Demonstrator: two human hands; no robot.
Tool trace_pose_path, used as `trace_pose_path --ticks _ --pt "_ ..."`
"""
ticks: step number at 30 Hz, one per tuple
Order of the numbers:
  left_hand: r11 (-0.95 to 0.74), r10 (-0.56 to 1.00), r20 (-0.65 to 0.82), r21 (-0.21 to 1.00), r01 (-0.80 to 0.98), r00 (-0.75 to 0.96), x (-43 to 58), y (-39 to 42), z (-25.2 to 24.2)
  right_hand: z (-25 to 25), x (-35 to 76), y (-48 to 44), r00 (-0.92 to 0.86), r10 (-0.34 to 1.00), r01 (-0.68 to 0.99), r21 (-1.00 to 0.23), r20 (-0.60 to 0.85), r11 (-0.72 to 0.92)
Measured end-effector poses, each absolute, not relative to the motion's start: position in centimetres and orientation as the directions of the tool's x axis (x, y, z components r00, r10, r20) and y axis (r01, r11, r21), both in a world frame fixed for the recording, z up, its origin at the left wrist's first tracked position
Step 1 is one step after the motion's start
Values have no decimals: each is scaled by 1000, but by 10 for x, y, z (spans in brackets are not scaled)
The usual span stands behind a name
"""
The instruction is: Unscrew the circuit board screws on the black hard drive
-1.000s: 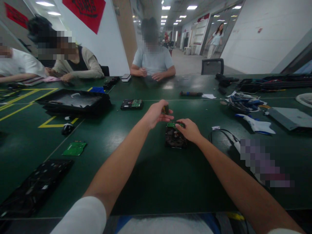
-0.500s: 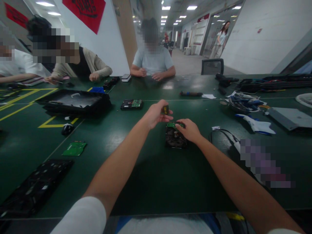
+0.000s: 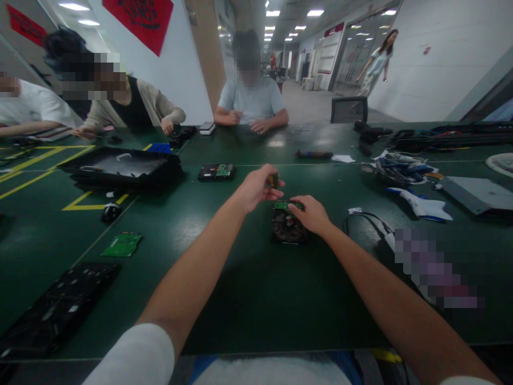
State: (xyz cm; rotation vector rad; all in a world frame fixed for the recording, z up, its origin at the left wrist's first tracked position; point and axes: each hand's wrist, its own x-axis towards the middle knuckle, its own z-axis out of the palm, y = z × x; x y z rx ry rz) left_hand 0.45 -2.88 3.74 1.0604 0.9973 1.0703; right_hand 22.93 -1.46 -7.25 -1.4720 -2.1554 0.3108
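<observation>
A black hard drive (image 3: 289,231) with a green circuit board (image 3: 281,205) at its far end lies flat on the dark green table in front of me. My right hand (image 3: 310,214) grips the drive's right far side, fingers curled over the edge and thumb on top. Just above the far end of the drive, my left hand (image 3: 260,187) is closed round a screwdriver (image 3: 273,181) with a short black and yellow handle. Its shaft and tip cannot be made out.
Left lie a loose green board (image 3: 122,244), a black panel (image 3: 60,305), a mouse (image 3: 111,212) and a black tray (image 3: 120,168). Another hard drive (image 3: 217,171) lies farther off. Right are a cable bundle (image 3: 403,167), a metal case (image 3: 479,193) and a glove (image 3: 420,204). Co-workers sit opposite.
Both my hands and the hard drive stay in nearly the same place; the screwdriver handle looks slightly turned. A co-worker's hand at left has shifted, and a person in the background has walked rightward.
</observation>
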Motion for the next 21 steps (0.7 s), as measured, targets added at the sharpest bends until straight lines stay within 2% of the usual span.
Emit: trace_pose_path --ticks 5,11,13,21 --pt "73 993 -62 990 -119 100 4 -26 37 -72 229 -15 -276 923 807 -458 269 374" --pt "193 957 -138 960 -204 255 4 -29 35 -72 229 -16 -279 919 806 -452 278 382" --pt "208 955 -146 950 -233 258 4 -28 34 -72 229 -16 -281 918 807 -449 279 383" --pt "75 989 -62 992 -97 131 3 -29 39 -71 229 -16 -292 915 796 -459 280 394"
